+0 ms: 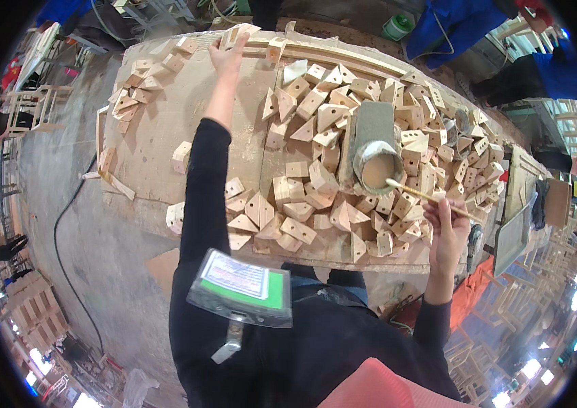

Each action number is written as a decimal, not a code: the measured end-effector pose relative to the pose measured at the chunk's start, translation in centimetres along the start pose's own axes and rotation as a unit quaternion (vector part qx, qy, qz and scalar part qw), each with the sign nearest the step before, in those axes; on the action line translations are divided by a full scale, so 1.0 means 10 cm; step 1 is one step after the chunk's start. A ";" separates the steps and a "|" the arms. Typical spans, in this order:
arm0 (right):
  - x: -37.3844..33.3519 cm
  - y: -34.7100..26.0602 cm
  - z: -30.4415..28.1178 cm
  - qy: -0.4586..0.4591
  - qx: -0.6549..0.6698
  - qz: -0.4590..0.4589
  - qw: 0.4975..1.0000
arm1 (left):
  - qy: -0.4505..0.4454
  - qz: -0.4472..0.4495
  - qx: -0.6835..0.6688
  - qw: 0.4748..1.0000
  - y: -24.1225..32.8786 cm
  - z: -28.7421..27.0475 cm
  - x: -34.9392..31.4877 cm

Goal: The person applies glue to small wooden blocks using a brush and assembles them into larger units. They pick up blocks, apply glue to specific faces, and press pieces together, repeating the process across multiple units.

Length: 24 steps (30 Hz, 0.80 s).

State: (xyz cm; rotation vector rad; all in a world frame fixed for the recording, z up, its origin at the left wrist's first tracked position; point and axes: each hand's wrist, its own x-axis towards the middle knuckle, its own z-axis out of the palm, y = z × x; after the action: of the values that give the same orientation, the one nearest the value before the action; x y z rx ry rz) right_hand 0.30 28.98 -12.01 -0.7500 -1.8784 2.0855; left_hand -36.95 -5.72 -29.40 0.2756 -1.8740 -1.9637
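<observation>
At the far edge of the table, my left hand (228,58) has its fingers around a pale wooden block (239,32). My right hand (449,228) grips a thin brush (422,195) by its light wooden handle. The brush's whitish tip is just at the right rim of a round, smeared pot (369,151) of tan liquid. This pot stands against a grey rectangular slab (375,119). Many drilled wooden corner blocks (326,178) lie heaped around them, some triangular and some angled.
A smaller group of blocks (140,83) lies on the table's (166,129) far left. Long wooden strips (343,57) run along the far edge. People in blue stand beyond, near a green bucket (397,27). A black cable (64,251) crosses the floor at left.
</observation>
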 end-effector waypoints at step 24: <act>-0.13 -0.09 0.36 -0.010 -0.250 -0.182 0.951 | -0.170 -0.076 0.563 0.805 0.53 -2.69 -0.98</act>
State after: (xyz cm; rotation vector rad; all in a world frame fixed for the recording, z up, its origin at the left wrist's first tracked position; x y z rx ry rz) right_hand -0.57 25.37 -10.71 -0.4241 -2.3751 1.4149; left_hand -16.22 -26.01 -27.59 0.4134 -3.1501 -0.7208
